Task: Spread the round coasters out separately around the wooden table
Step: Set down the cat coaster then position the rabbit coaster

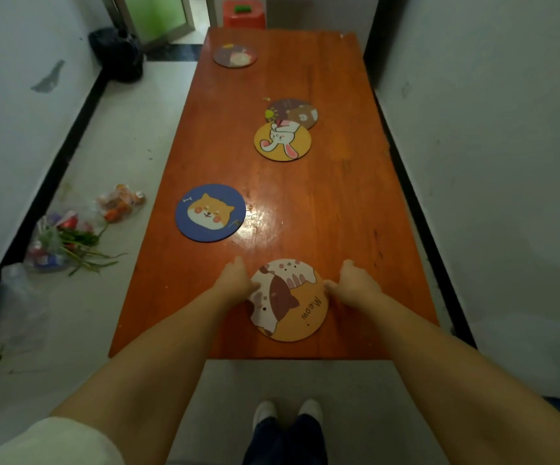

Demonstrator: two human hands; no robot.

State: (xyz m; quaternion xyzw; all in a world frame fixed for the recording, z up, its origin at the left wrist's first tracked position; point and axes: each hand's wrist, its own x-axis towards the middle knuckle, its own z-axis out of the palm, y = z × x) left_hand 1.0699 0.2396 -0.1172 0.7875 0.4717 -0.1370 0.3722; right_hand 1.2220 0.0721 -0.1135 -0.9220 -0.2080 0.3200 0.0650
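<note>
While both hands pinch the cat coaster [288,298] at the table's [339,203] near edge, left hand [235,281] on its left rim, right hand [355,285] on its right, four others lie farther up.

— Where is the table [339,203] open to me?

— The whole right strip is bare wood, from the near edge to the far end. My right hand [355,283] can slide up it with nothing in the way.

— And the left?

— The blue dog coaster [210,213] lies near the left edge, just ahead of my left hand [235,280]. Past it, bare wood runs to the far coaster [235,55] at the far left.

— The middle?

— The yellow rabbit coaster [282,142] overlaps the brown bear coaster [297,112] there; between them and the cat coaster [288,300] under my fingers the wood is free.
</note>
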